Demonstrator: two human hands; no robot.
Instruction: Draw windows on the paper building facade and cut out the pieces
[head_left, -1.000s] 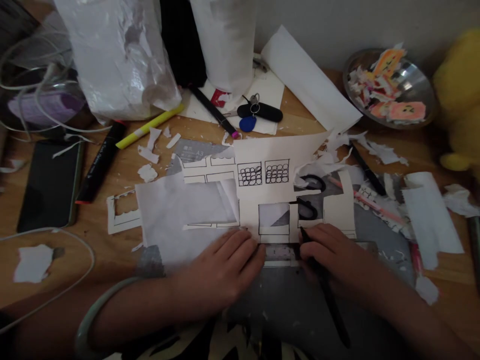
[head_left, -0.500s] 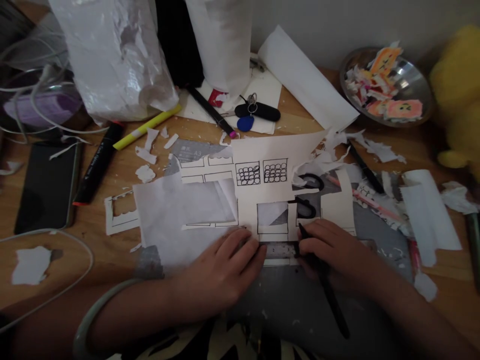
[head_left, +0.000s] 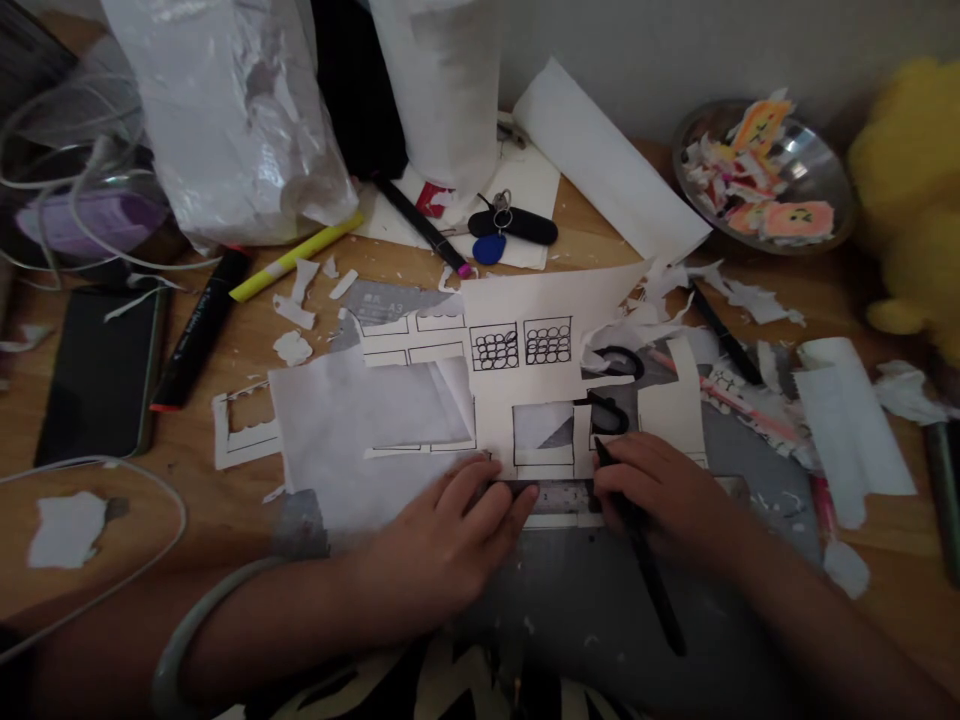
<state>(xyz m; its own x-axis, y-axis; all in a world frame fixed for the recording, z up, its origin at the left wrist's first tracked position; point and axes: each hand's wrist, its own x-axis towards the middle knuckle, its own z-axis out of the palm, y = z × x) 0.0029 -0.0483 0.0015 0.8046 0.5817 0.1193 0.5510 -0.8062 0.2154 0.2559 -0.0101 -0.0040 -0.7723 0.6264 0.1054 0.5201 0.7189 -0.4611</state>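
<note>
A cut-out white paper sheet (head_left: 495, 420) with black drawn lines and two boxes of circles lies on a grey cutting mat (head_left: 547, 600). Along its lower edge runs a clear ruler (head_left: 559, 497). My left hand (head_left: 457, 530) rests over the ruler and the sheet's lower edge, its fingers pressing down and a little apart. In my right hand (head_left: 660, 500) is a slim black pen-shaped tool (head_left: 652, 590), pinched near its upper end by the ruler; its tip is too dark to make out. Black scissor handles (head_left: 611, 412) show through an opening in the sheet.
Paper scraps (head_left: 296, 305) lie around the mat. A phone (head_left: 101, 370), a black marker (head_left: 199, 330) and a yellow marker (head_left: 296, 258) are at left. Keys with a blue tag (head_left: 489, 248) sit behind, a metal bowl of scraps (head_left: 817, 160) at back right.
The pen-shaped tool's lower end has swung slightly left and up with my right hand. My left hand stays almost where it was; the whole view shifts slightly.
</note>
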